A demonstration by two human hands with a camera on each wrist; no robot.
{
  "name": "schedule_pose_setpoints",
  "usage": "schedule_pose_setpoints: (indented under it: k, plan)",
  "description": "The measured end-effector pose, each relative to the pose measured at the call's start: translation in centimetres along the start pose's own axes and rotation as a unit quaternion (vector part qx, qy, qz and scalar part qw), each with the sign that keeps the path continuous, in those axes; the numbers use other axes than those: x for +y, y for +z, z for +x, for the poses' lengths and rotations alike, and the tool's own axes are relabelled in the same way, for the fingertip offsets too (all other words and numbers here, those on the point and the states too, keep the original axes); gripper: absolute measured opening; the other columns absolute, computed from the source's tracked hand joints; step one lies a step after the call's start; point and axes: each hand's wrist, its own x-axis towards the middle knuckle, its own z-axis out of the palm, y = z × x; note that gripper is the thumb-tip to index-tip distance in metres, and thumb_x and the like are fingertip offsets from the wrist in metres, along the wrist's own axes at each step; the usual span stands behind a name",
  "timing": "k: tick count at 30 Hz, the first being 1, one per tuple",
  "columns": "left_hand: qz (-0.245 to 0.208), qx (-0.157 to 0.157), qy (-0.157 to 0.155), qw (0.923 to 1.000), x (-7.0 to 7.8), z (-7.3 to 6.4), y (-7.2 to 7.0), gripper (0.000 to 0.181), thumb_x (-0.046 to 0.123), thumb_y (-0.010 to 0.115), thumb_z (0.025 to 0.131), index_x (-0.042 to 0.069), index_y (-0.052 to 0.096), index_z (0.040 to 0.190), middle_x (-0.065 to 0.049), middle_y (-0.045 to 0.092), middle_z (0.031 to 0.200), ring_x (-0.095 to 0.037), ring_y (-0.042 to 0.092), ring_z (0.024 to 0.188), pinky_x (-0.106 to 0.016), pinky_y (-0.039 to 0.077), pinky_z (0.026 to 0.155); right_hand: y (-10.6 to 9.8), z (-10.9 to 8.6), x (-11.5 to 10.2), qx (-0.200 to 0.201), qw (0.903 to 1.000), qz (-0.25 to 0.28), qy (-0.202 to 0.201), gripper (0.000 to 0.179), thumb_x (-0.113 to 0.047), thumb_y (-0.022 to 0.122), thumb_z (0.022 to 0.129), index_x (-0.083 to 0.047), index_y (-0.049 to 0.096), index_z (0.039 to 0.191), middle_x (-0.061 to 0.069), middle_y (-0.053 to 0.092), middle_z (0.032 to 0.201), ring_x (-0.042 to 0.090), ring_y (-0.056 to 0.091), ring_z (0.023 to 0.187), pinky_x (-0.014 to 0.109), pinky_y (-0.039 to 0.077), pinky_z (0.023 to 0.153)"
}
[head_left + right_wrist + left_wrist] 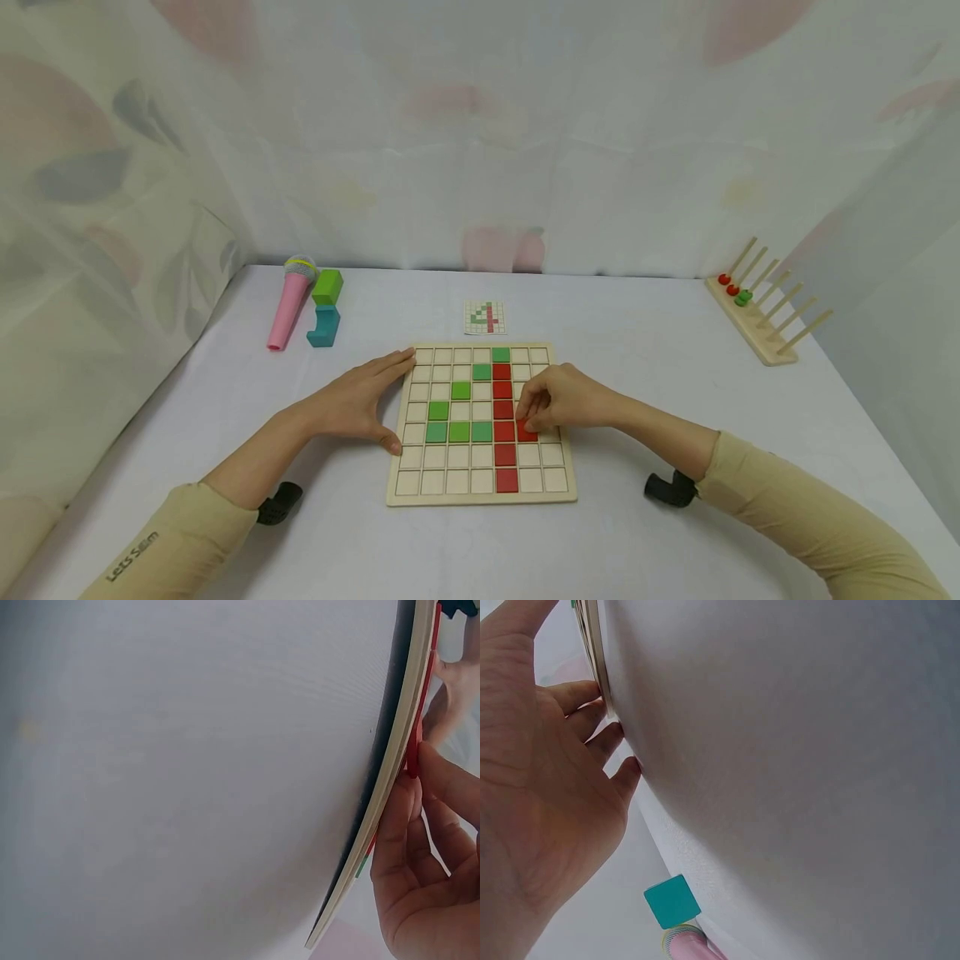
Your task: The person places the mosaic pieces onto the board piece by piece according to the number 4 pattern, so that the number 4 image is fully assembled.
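A square wooden grid board (457,482) lies flat on the white table. My left hand (348,408) touches its left edge, fingers at the upper corner and thumb lower down, spread apart. Red tiles (505,455) run down one column, crossed by a stepped line and row of green tiles (461,390). Just right of the red column, my right hand (570,398) pinches a red tile (527,432) between thumb and fingers. The right wrist view shows that tile (413,750) slightly tilted at the board's surface. Behind the board lies a small pattern card (485,317).
At the back left are a pink toy microphone (288,308), a green block (327,287) and a teal curved block (324,327). A wooden peg rack (757,333) with red and green pieces stands at the right. A patterned curtain (487,142) hangs behind the table.
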Motion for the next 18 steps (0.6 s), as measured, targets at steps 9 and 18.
schedule_pose_setpoints:
  k: [9,18]
  plan:
    - [-0.004,0.001,0.001,1.0000,-0.1,0.0,0.1,0.133,0.068,0.085,0.054,0.005,0.028,0.156,-0.008,0.022,0.167,-0.036,0.025,0.153,-0.059,0.032,0.119,0.1,0.0,0.2,0.002,1.0000,-0.008,-0.005,0.008,-0.009,0.079,0.080,-0.014,0.076,0.086,-0.005,0.073,0.076,0.002,0.061,0.067,0.017,0.054,0.063]
    - [0.000,-0.021,-0.007,0.9998,0.0,-0.2,-0.1,0.133,0.072,0.082,0.057,0.005,0.025,0.156,-0.009,0.018,0.168,-0.036,0.023,0.153,-0.057,0.031,0.121,-0.9,-0.7,1.1,0.073,0.9967,-0.036,-0.006,0.006,-0.015,0.075,0.087,-0.017,0.075,0.093,-0.005,0.072,0.089,0.006,0.063,0.078,0.020,0.055,0.070]
